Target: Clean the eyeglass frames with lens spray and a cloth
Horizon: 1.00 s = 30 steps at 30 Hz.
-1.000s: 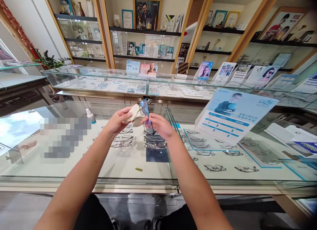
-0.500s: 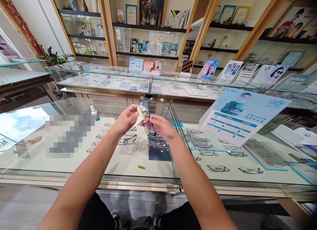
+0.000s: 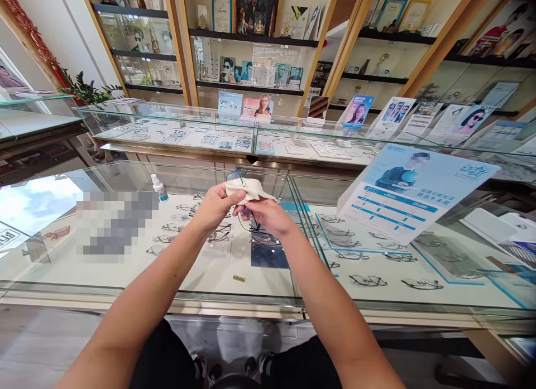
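Two bare arms reach forward from the lower corners of the view, your forearms slanting inward until the hands nearly meet above the glass counter (image 3: 138, 292). Left forearm runs up and to the right, the right one up and to the left; both look only slightly bent.

Your left hand (image 3: 218, 209) pinches a pale cloth (image 3: 253, 188), thumb lying along its near side and pointing right, the other fingers mostly hidden behind. Your right hand (image 3: 271, 215) sits just beside it, a little lower, back of the hand turned outward, fingers curled leftward, fingertips gripping a pair of glasses (image 3: 237, 176) at about its middle. Exact contact is hard to see, as cloth and fingers overlap there.

The glasses stand steeply on end between your hands: one lens pokes out above the cloth, dark frame parts show below your right fingertips, and the cloth wraps across the middle. Its loose edge spreads over your right fingers.

Under the hands, rows of spectacles (image 3: 218, 236) lie in the counter, with a dark blue panel (image 3: 268, 257) below your right hand. White spray bottle (image 3: 159, 188) upright, left of your left hand. Small gold-coloured bar (image 3: 239, 278) nearer you.
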Each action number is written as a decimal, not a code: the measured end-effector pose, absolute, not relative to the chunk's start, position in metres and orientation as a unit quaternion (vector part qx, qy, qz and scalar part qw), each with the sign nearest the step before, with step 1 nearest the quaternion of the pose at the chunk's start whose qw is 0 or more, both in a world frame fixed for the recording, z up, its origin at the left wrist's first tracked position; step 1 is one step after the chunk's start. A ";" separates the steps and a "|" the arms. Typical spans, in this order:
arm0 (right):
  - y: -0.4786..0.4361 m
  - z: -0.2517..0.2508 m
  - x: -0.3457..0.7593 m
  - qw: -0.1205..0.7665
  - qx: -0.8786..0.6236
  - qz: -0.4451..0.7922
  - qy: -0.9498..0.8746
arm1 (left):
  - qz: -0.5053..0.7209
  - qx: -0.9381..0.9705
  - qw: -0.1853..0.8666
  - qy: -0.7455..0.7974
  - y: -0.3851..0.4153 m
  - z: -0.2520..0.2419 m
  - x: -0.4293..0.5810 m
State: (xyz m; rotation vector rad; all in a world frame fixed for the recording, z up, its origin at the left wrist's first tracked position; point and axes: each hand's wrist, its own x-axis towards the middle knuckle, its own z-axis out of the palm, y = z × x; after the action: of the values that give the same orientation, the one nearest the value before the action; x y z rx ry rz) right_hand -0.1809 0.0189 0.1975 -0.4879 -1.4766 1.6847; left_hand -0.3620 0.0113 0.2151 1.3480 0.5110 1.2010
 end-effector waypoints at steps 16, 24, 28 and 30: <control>0.019 0.202 -0.171 0.371 -0.221 0.639 -0.637 | 0.523 0.611 0.548 0.227 0.009 0.220 -0.373; 0.020 0.202 -0.167 0.347 -0.206 0.620 -0.673 | 0.584 0.566 0.507 0.286 0.013 0.219 -0.377; 0.019 0.203 -0.166 0.353 -0.196 0.618 -0.675 | 0.567 0.579 0.521 0.268 0.017 0.222 -0.382; 0.018 0.206 -0.166 0.370 -0.191 0.621 -0.665 | 0.546 0.594 0.535 0.251 0.020 0.223 -0.388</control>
State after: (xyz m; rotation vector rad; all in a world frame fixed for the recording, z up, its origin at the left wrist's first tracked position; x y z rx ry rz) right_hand -0.1656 0.0180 0.2056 -0.4901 -1.7057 1.5924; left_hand -0.3879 0.0203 0.2230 1.4141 0.5984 1.2998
